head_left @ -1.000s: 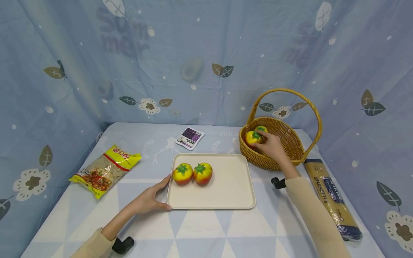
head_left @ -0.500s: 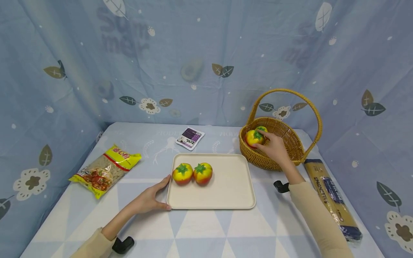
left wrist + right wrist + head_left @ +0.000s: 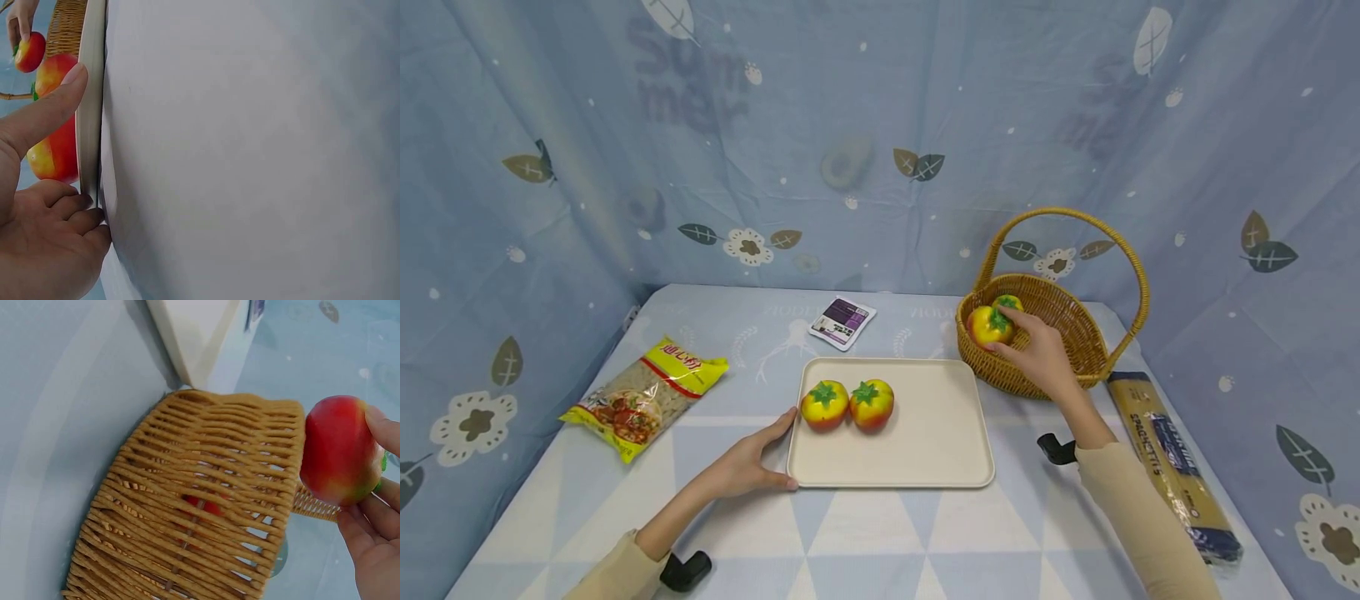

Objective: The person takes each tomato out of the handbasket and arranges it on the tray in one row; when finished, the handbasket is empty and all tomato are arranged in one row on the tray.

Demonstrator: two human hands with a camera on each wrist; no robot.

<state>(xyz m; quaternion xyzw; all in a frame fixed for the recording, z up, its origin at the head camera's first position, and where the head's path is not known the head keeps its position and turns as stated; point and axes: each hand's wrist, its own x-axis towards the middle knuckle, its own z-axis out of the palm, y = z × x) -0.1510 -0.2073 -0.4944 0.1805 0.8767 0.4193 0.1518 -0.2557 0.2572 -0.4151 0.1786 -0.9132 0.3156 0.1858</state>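
Clock = tray centre in head view, 12 at the far edge. Hands well apart, each on its own thing.

Right hand (image 3: 1041, 352): at 2 o'clock, pinches the held fruit (image 3: 987, 327) between thumb and fingers, green top toward the hand. Held fruit is yellow and red, at the basket's 9 o'clock side; right wrist view puts it above rim level, just beside the rim. Basket (image 3: 990, 363) is wicker, stands upright at 2 o'clock, tall handle arching over it. Inner fruit (image 3: 1007, 300) sits inside the basket, partly hidden behind the held fruit; red shows through the weave in right wrist view. Can't tell if those two touch.

Left hand (image 3: 752, 465): between 8 and 9 o'clock, thumb and forefinger spread wide, touching the tray edge, thumb at the near corner. Tray (image 3: 936, 437) lies flat on the tabletop (image 3: 865, 537), cream, rectangular. On it, toward 10 o'clock: outer fruit (image 3: 824, 406) and middle fruit (image 3: 872, 406), side by side, green tops up.

Around it: noodle bag (image 3: 643, 400) at 9, flat pouch (image 3: 842, 323) at 11, spaghetti pack (image 3: 1172, 462) at 3, near the basket. Blue printed curtain (image 3: 880, 108) behind. Beige sleeves (image 3: 1138, 517) on both arms.
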